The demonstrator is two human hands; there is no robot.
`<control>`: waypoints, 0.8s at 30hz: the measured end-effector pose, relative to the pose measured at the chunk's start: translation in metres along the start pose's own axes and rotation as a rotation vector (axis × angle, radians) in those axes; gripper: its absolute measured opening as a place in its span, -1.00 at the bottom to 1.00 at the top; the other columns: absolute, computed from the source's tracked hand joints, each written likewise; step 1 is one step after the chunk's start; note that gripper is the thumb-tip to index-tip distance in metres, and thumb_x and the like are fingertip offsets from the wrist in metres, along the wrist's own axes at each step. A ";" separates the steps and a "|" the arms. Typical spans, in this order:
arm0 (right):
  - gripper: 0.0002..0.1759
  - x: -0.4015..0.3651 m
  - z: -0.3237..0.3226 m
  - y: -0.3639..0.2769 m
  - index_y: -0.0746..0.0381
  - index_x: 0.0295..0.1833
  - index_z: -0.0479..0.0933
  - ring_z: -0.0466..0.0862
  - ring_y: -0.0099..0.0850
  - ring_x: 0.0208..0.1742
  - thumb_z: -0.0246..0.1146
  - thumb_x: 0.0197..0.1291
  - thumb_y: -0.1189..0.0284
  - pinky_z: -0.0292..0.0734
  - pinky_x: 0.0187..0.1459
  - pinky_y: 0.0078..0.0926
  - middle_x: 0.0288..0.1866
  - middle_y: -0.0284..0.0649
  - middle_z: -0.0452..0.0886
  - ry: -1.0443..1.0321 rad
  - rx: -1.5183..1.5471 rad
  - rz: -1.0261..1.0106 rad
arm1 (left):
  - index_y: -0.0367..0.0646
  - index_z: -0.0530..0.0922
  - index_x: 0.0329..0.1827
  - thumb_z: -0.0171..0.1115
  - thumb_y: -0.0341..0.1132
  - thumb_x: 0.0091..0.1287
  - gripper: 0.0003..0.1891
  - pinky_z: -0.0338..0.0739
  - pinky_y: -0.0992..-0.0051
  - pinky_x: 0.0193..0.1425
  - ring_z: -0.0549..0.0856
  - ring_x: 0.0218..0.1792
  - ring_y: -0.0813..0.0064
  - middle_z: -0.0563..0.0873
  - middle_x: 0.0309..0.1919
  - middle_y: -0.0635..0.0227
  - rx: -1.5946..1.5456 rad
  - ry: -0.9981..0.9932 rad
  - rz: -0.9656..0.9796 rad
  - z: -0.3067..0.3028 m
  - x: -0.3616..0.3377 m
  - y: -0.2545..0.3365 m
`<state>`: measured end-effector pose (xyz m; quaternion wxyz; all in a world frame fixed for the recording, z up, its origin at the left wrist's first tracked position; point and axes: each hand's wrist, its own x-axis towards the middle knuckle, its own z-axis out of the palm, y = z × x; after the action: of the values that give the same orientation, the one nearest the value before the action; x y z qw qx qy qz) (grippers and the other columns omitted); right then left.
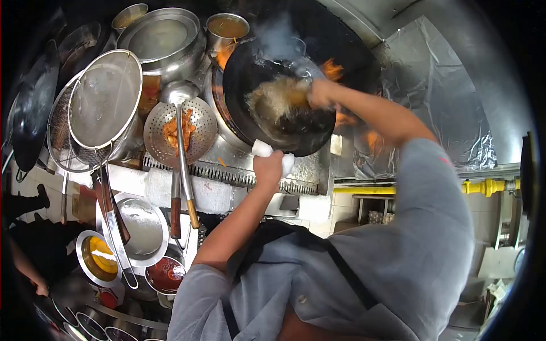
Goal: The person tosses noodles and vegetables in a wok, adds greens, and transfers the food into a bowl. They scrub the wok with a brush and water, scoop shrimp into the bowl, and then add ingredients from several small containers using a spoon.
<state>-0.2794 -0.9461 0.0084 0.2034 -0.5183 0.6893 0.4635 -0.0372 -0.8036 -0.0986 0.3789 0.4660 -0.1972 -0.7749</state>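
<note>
My left hand (268, 168) is closed around a folded white cloth (263, 149) at the near rim of a black wok (244, 74). The wok tilts over the burner, with flames at its sides and smoke rising from its far part. Inside, pale liquid (273, 102) splashes and is smeared by motion. My right hand (323, 94) reaches over the wok, its fingers wrapped round what looks like a brown wok brush (297, 96), whose head is blurred in the liquid.
Left of the wok, a perforated strainer (153, 128) holds browned food pieces under a steel ladle (181, 91). Mesh strainers (105, 99), a large pot (199, 34) and sauce bowls (165, 275) stand further left. Foil (426, 96) lines the right side. Another person's hand (41, 287) shows at lower left.
</note>
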 end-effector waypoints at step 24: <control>-0.58 -0.054 -0.011 0.016 0.02 0.02 0.65 0.66 -0.07 -0.01 0.26 -0.05 0.31 0.57 0.00 -0.22 -0.05 -0.03 0.67 0.365 0.116 0.087 | -0.50 0.51 -0.32 0.18 -0.40 0.15 -0.76 0.61 0.28 -0.47 0.70 -0.47 0.25 0.64 -0.39 0.07 0.091 -0.062 -0.153 -0.007 0.007 0.001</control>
<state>-0.2712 -0.9268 0.0619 0.0840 -0.5509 0.7620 0.3297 -0.0326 -0.8092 -0.1052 0.2908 0.4723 -0.2079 -0.8057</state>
